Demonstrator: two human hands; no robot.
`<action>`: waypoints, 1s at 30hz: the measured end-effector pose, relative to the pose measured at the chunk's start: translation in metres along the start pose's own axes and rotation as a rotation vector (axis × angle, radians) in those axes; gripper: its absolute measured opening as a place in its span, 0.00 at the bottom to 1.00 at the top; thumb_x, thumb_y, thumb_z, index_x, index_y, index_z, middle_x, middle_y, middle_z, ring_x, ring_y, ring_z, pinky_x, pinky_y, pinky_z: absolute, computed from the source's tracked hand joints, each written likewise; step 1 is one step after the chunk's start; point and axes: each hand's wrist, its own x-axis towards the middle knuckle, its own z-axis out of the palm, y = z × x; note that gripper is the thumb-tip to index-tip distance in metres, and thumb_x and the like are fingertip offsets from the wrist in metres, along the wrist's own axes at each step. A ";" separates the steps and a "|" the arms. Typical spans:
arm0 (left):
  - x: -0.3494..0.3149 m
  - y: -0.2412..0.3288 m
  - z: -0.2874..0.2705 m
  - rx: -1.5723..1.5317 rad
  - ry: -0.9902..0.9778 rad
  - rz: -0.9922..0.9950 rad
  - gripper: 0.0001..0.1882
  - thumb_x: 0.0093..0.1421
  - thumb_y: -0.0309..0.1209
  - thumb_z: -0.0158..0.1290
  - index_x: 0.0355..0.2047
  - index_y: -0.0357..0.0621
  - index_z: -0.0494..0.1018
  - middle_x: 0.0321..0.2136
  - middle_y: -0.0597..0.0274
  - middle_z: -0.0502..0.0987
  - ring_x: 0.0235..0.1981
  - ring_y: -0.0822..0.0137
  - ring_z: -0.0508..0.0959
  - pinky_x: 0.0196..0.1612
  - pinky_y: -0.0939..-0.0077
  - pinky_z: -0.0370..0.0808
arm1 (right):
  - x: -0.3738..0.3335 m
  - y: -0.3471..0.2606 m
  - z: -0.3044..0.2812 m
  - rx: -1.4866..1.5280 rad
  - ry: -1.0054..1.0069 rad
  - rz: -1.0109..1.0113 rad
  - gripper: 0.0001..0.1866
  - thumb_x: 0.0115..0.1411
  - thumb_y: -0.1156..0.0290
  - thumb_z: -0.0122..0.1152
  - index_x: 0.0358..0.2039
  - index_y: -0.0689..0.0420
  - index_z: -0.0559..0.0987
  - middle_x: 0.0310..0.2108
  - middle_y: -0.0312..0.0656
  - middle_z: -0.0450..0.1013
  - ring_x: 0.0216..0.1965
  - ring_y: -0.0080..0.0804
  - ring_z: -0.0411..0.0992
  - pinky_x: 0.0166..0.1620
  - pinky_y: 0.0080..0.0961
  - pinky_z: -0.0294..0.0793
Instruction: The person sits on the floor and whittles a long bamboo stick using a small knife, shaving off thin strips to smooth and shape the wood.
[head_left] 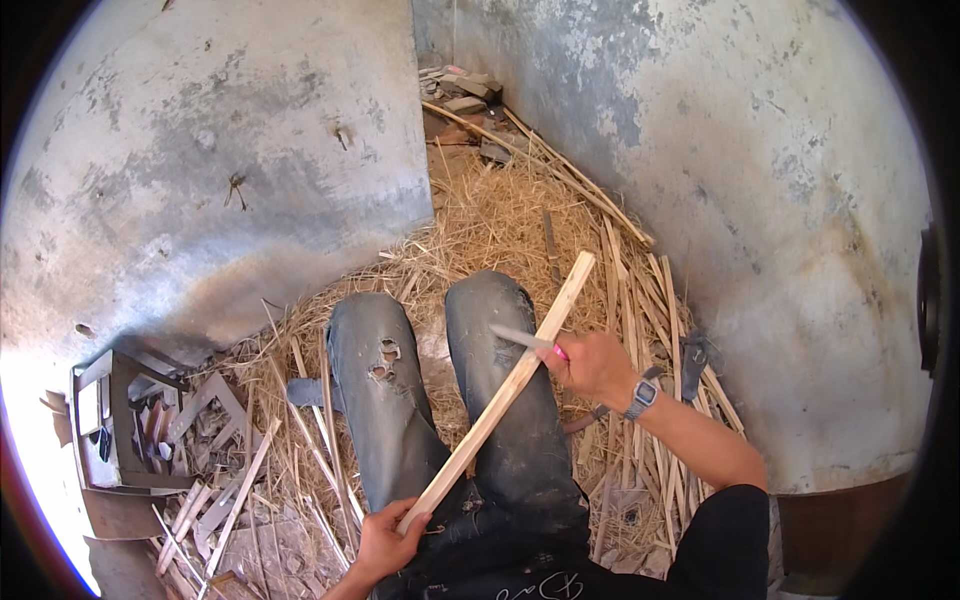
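My left hand point(385, 545) grips the lower end of a long pale wooden stick point(505, 385) that runs diagonally up across my right thigh. My right hand point(593, 365), with a wristwatch on its wrist, holds a knife with a pink handle; the blade point(520, 337) points left and lies against the upper part of the stick. I sit with both legs in torn grey jeans point(385, 400) stretched out over straw.
Straw and shavings point(490, 215) cover the ground between weathered concrete walls. Split sticks point(640, 290) lie in a bundle along the right wall. A dark metal frame point(115, 420) with scraps stands at the left. Debris point(460, 95) sits in the far corner.
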 end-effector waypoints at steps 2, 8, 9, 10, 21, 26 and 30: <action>-0.006 0.005 -0.010 -0.013 -0.013 -0.043 0.14 0.66 0.29 0.62 0.48 0.32 0.80 0.29 0.58 0.85 0.29 0.76 0.82 0.33 0.77 0.78 | 0.011 0.016 -0.009 -0.055 -0.015 0.048 0.32 0.71 0.43 0.50 0.21 0.57 0.78 0.13 0.52 0.70 0.16 0.53 0.72 0.20 0.46 0.69; -0.004 -0.015 -0.015 0.079 -0.004 -0.035 0.14 0.65 0.29 0.63 0.47 0.33 0.81 0.26 0.60 0.84 0.27 0.76 0.82 0.33 0.78 0.78 | -0.007 -0.002 -0.002 -0.112 -0.007 0.108 0.34 0.70 0.39 0.50 0.21 0.56 0.79 0.12 0.50 0.70 0.14 0.50 0.72 0.18 0.44 0.68; -0.007 -0.020 -0.018 0.099 0.009 -0.003 0.14 0.65 0.29 0.63 0.47 0.33 0.81 0.25 0.61 0.84 0.27 0.76 0.82 0.32 0.78 0.78 | -0.013 -0.005 -0.003 -0.114 -0.053 0.033 0.34 0.70 0.38 0.49 0.21 0.56 0.79 0.13 0.49 0.71 0.14 0.49 0.72 0.18 0.44 0.68; -0.010 -0.017 -0.018 0.103 -0.001 -0.004 0.14 0.65 0.29 0.63 0.47 0.33 0.81 0.25 0.61 0.84 0.27 0.76 0.82 0.32 0.78 0.78 | -0.011 0.001 -0.005 -0.113 -0.054 0.044 0.34 0.70 0.38 0.49 0.21 0.56 0.79 0.13 0.49 0.71 0.14 0.49 0.72 0.18 0.44 0.68; -0.018 -0.018 -0.008 -0.050 -0.021 -0.044 0.13 0.65 0.26 0.62 0.47 0.31 0.80 0.26 0.61 0.84 0.28 0.77 0.81 0.33 0.81 0.78 | 0.003 0.030 -0.014 -0.158 0.056 0.219 0.31 0.70 0.43 0.50 0.20 0.56 0.77 0.12 0.48 0.70 0.14 0.50 0.71 0.20 0.45 0.68; -0.023 -0.019 -0.020 -0.013 -0.022 -0.024 0.13 0.66 0.26 0.62 0.47 0.30 0.78 0.27 0.62 0.83 0.27 0.78 0.80 0.31 0.83 0.76 | 0.006 0.073 -0.021 -0.315 0.000 0.152 0.28 0.72 0.46 0.49 0.26 0.56 0.82 0.14 0.48 0.72 0.15 0.48 0.71 0.19 0.45 0.68; -0.024 -0.029 -0.025 -0.113 0.004 -0.177 0.12 0.68 0.23 0.58 0.49 0.27 0.75 0.28 0.63 0.81 0.28 0.78 0.79 0.32 0.83 0.74 | 0.025 0.063 -0.032 -0.135 0.001 0.425 0.28 0.74 0.51 0.48 0.27 0.60 0.81 0.14 0.52 0.70 0.15 0.52 0.68 0.23 0.46 0.66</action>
